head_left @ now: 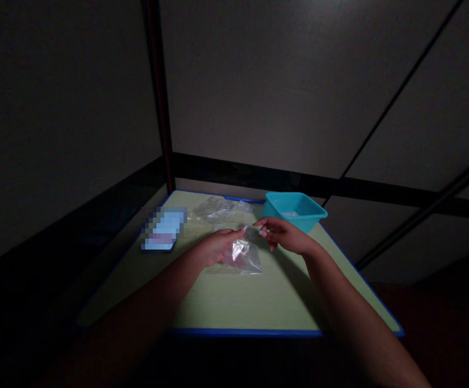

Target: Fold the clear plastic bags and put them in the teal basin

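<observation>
My left hand [220, 247] is closed on a clear plastic bag [247, 258], its thumb lying along the top edge. The bag hangs just over the middle of the table and catches the light. To its right is my right hand [281, 235], fingers bent and apart, near the bag's upper corner. I see nothing plain between those fingers. More crumpled clear plastic bags [218, 209] lie behind, toward the table's far edge.
A turquoise plastic basin [311, 220] stands at the far right corner with something pale inside. A phone [164, 230], its screen blurred, lies at the left. The pale green table [250, 307] has a blue rim, with walls behind and to the left.
</observation>
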Tool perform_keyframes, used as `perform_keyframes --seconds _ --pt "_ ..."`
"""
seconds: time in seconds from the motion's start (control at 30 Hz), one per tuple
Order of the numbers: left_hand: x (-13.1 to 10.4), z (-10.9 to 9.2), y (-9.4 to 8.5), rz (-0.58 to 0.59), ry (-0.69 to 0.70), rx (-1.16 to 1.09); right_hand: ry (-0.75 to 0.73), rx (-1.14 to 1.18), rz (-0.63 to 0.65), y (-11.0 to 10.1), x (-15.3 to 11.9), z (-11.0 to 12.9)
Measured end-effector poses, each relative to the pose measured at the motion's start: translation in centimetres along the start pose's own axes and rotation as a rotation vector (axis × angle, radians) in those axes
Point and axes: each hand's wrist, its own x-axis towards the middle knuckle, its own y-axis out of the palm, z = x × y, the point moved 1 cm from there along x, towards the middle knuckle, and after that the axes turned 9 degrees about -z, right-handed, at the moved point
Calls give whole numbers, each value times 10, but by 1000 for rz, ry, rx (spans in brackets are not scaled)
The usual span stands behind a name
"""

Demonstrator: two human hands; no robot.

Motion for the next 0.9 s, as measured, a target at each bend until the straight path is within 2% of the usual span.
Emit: perform_keyframes --seconds 0.07,0.17,0.37,0.5,0.63,0.9 --pt "2 3 0 -17 59 35 38 -51 -3 1 1 -13" --pt "2 7 -1 -25 101 89 76 -56 85 6 4 -29" --pt "-5 2 1 -36 140 185 80 100 200 10 12 -44" --pt "-9 -1 2 -74 157 235 104 266 276 17 17 -48" --pt "-11 -2 3 -106 160 279 172 327 336 23 21 -47" --pt "-5 -2 -3 -160 194 413 149 277 300 24 19 -46"
